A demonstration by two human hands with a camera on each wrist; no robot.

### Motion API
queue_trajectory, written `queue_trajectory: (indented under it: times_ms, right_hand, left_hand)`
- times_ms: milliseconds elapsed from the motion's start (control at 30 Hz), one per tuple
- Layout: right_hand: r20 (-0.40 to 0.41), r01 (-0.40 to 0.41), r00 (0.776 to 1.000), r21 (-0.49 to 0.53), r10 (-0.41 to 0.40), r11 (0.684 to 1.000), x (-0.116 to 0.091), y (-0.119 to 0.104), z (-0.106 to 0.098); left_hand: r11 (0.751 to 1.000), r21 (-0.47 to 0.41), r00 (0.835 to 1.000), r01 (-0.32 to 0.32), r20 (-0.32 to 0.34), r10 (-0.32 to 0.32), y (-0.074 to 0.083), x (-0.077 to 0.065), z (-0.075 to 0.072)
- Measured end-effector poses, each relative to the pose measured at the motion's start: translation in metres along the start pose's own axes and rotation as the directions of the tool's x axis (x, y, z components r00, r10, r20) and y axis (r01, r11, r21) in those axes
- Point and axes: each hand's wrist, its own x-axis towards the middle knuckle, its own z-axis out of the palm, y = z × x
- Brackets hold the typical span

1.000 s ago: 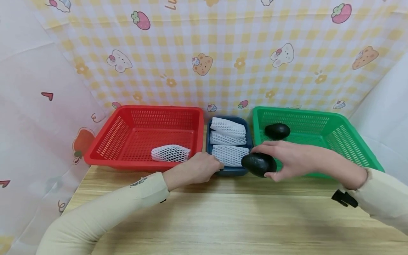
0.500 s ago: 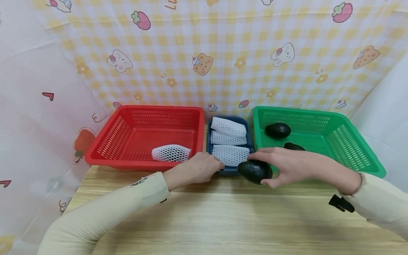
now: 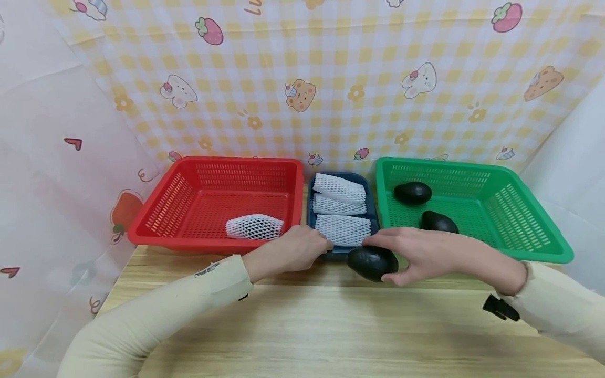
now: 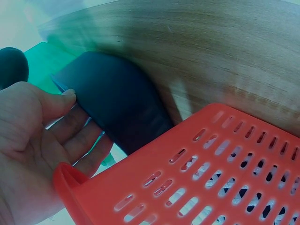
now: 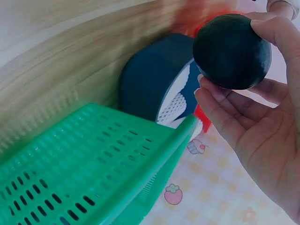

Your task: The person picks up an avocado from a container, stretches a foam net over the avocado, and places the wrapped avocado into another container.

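My right hand [image 3: 420,254] holds a dark avocado [image 3: 372,262] between thumb and fingers, just in front of the blue bin's near right corner. In the right wrist view the avocado [image 5: 232,51] shows blunt end on, with the thumb on top. My left hand [image 3: 295,248] grips the near left rim of the blue bin [image 4: 117,93], thumb outside and fingers inside. White foam net sleeves [image 3: 342,230] lie flat in that bin. Two bare avocados, one at the back [image 3: 413,193] and one nearer [image 3: 439,222], sit in the green basket [image 3: 543,220].
To the left stands a red basket [image 3: 156,199] with a netted dark avocado [image 3: 255,227] near its front right corner. The wooden table [image 3: 331,325] runs in front of the containers. A checked cloth [image 3: 331,63] hangs close behind them.
My right hand has carried the avocado left and toward me, away from the green basket, uncovering the nearer avocado in it. The left hand stays on the bin's rim.
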Motion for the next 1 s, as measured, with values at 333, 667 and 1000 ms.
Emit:
queue_trajectory:
  times_ms: [333, 667, 1000]
  right_hand:
    - [0.048, -0.020, 0.999, 0.042, 0.018, 0.999, 0.000, -0.003, 0.012]
    - [0.100, -0.044, 0.994, 0.074, 0.036, 0.996, 0.002, -0.001, 0.029]
    - [0.162, -0.092, 0.983, 0.046, 0.083, 0.995, 0.006, 0.002, 0.047]
  left_hand:
    - [1.000, 0.005, 1.000, 0.004, 0.014, -0.004, 0.001, 0.001, -0.001]
    - [1.000, 0.012, 1.000, 0.015, 0.016, -0.015, 0.001, 0.001, -0.001]
    - [0.999, 0.042, 0.999, 0.028, 0.024, -0.029, 0.003, 0.001, 0.000]
